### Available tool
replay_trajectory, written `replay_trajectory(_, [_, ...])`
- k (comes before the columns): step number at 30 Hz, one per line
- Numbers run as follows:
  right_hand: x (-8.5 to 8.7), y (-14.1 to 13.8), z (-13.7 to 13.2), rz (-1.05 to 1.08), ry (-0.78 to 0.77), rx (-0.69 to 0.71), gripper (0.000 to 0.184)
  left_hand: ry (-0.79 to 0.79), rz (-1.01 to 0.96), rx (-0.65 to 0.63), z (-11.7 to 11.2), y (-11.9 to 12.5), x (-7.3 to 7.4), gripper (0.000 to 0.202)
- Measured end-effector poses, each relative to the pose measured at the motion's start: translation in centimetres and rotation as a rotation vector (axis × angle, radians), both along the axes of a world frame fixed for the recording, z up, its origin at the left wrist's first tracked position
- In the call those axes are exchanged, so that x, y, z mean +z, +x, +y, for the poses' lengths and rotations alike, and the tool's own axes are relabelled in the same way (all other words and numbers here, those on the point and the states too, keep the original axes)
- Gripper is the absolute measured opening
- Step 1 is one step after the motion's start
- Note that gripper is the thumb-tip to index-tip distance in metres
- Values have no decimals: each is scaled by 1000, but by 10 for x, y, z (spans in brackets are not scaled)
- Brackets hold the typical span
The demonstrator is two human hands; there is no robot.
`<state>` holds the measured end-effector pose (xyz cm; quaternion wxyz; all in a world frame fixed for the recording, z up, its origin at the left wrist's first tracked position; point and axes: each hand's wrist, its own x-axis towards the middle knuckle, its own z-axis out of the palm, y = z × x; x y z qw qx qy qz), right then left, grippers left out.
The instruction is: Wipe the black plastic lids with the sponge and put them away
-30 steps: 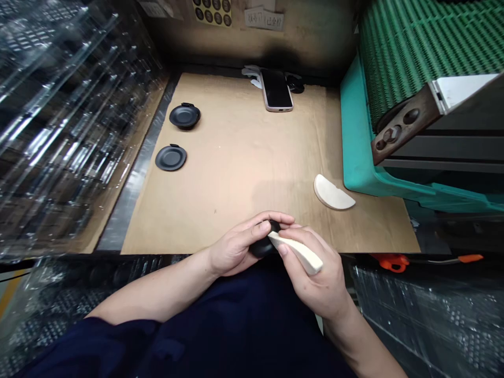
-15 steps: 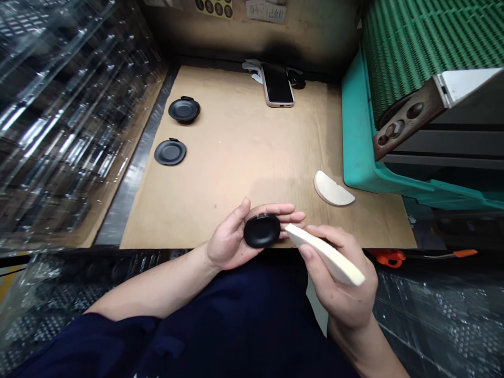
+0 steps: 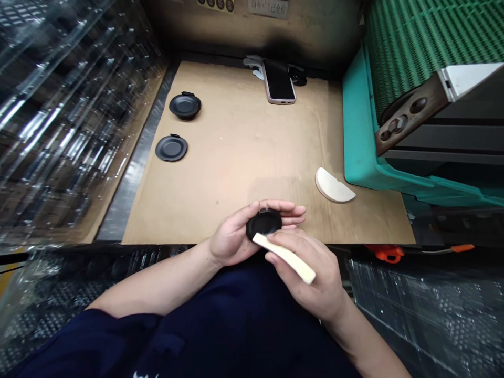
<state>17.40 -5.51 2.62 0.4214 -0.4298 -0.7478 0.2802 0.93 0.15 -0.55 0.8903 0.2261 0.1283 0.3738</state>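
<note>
Sponge [image 3: 284, 258] in right hand [image 3: 311, 296] touches black oval case [image 3: 263, 222] in left hand [image 3: 232, 236].

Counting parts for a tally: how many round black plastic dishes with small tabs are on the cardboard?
2: one round black dish near the left edge of the tan cardboard sheet, the other just nearer the person.

Head-worn view, forward and down onto the cardboard sheet [image 3: 232, 142]

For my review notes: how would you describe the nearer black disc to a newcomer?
On the tan cardboard sheet, find the left edge. Two black tabbed discs lie there; this one is nearer the person and flatter than the bowl-like disc behind it.
</note>
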Motion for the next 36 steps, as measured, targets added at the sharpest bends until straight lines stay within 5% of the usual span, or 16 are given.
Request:
replay_trajectory(13, [-15, -6, 7, 74, 152, 15, 51, -19, 44, -25, 0, 0, 2, 67])
replay_trajectory(19, [-3, -2, 4, -22, -32, 253, 35, -46, 20, 8, 1, 0, 3, 72])
replay_trajectory(28, [-13, 30, -9, 133, -53, -166, 33, -6, 109, 104, -3, -2, 5, 48])
replay_trajectory(30, [-20, 36, -5, 205, -75, -322, 25, 124, 243, 150, -5, -7, 9, 44])
replay_trajectory(32, [-26, 41, 3, 261, -130, -456, 21, 412, 467, 261, -5, -12, 14, 50])
replay_trajectory(36, [-33, 43, 21, 287, -317, -525, 31, 1136, 851, 607, -1, -21, 27, 105])
